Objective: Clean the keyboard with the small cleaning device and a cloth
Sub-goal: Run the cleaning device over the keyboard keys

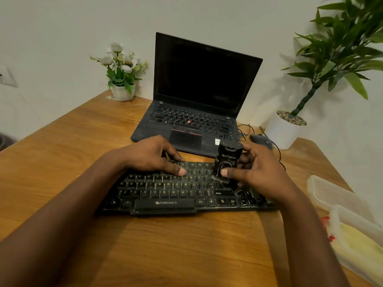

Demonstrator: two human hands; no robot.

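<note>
**Brushing the right-side keys**

Forearms reach over the table [145, 255] to the keyboard [165, 195]. The left hand [149, 156] braces its far edge, thumb flat on the keys. The right hand [257, 168] grips the small cleaning device [228, 160] upright, its bristles on keys right of centre. Light row-by-row strokes would suit. No cloth is identifiable, and the left fingertips are hidden.

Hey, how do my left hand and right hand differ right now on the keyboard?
The left hand holds the keyboard itself, thumb flat on the keys; the right hand grips the cleaning device upright. The left hand sits over the keyboard's left half, the right hand over its right half. Both are above the keyboard with curled fingers.
</note>
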